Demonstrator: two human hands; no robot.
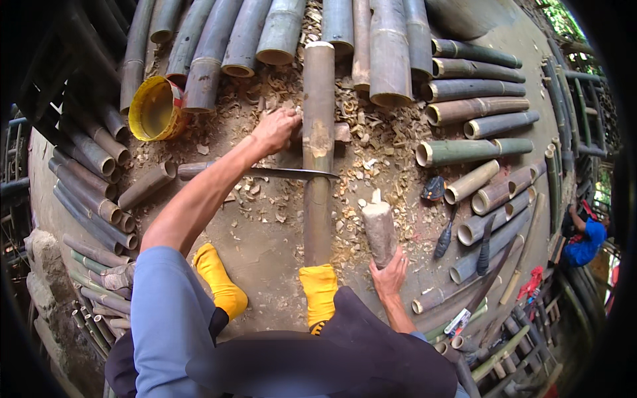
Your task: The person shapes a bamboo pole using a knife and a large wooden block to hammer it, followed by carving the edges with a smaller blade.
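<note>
A long brown bamboo tube (pixel 318 86) lies lengthwise in front of me, its near end by my yellow-socked foot. Across it rests a machete (pixel 282 173), its wooden handle to the left under my forearm. My left hand (pixel 277 130) is closed beside the tube's left side, with a small pale bit at its fingertips; what it grips is hidden. A wooden block (pixel 342 132) sticks out beneath the tube on the right. My right hand (pixel 390 275) is closed around the near end of a short, thick wooden club (pixel 379 233), which has a small stub at its far end.
Bamboo tubes (pixel 391 60) line the far side, with more stacked left and right. A yellow bucket (pixel 156 109) stands at left. Wood shavings (pixel 371 126) cover the ground. Dark-handled tools (pixel 443 242) lie at right. A person in blue (pixel 585 240) sits far right.
</note>
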